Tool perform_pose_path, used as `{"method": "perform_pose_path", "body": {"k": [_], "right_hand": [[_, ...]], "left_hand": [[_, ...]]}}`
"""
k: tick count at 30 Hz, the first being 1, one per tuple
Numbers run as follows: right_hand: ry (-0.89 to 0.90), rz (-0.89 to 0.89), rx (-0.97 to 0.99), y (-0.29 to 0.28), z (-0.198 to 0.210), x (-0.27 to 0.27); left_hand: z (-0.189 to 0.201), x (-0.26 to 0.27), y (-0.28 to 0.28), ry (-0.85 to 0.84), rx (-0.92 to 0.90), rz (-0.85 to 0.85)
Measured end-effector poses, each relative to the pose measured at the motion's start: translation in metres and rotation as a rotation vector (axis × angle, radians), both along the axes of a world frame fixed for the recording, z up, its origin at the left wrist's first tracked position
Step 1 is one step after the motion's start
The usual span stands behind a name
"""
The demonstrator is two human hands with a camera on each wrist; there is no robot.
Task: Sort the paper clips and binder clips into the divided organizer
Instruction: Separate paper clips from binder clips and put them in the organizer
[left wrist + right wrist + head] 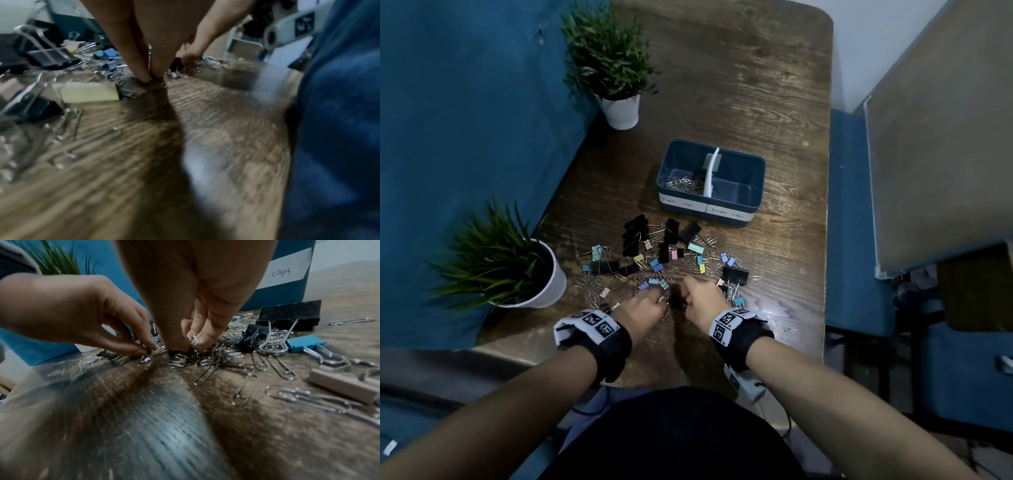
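Silver paper clips (207,361), heaped on the table (739,85): my left hand (68,311) pinches several. My right hand (197,293) pinches one. Organizer (736,202) beyond.

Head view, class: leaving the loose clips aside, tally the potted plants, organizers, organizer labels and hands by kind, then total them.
Potted plants: 2 (far plant, near plant)
Organizer: 1
Labels: 2 (paper clips label, binder clips label)
Hands: 2 (left hand, right hand)
Total: 7
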State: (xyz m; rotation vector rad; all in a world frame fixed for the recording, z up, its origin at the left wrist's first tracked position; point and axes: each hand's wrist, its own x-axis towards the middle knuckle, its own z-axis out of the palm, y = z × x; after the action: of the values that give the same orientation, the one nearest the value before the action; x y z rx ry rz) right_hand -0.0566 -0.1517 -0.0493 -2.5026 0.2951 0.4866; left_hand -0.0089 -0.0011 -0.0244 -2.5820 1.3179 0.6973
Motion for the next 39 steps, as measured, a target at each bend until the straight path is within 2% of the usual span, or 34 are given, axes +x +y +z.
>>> {"method": "perform_pose_path", "body": {"k": [3,6,8,10,13,16,21,24,28,32,36,39], "right_hand": [[0.016,-0.007,-0.006,-0.001,0.001,0.002],[0.04,-0.126,0.04,-0.003,0.003,0.007],[0.048,-0.311,0.153,-0.008,0.009,0.011],[0.048,-0.451,0.296,-0.018,0.019,0.017],[0.024,-0.53,0.456,-0.036,0.043,0.029],[-0.056,-0.557,0.546,-0.052,0.068,0.053],[-0.266,-0.581,0.539,-0.074,0.095,0.117],[-0.354,-0.629,0.498,-0.082,0.102,0.153],[-0.397,-0.639,0.32,-0.086,0.102,0.179],[-0.337,-0.484,0.219,-0.082,0.092,0.174],[-0.425,-0.426,0.239,-0.074,0.088,0.145],[-0.437,-0.335,0.258,-0.066,0.086,0.104]], "left_hand": [[0.007,0.001,-0.01,-0.012,0.104,-0.083],[0.006,0.008,-0.015,0.028,0.049,-0.041],[0.005,0.014,-0.013,0.095,-0.039,0.11],[0.003,0.022,-0.01,0.175,-0.18,0.332],[0.01,0.033,-0.009,0.278,-0.433,0.718],[0.032,0.051,-0.017,0.276,-0.597,0.855],[0.079,0.101,-0.049,0.273,-0.795,0.895],[0.096,0.135,-0.078,0.191,-0.879,0.848],[0.094,0.173,-0.11,0.139,-0.833,0.792],[0.075,0.184,-0.121,0.121,-0.635,0.671],[0.057,0.18,-0.112,0.119,-0.646,0.637],[0.059,0.172,-0.102,0.113,-0.724,0.654]]}}
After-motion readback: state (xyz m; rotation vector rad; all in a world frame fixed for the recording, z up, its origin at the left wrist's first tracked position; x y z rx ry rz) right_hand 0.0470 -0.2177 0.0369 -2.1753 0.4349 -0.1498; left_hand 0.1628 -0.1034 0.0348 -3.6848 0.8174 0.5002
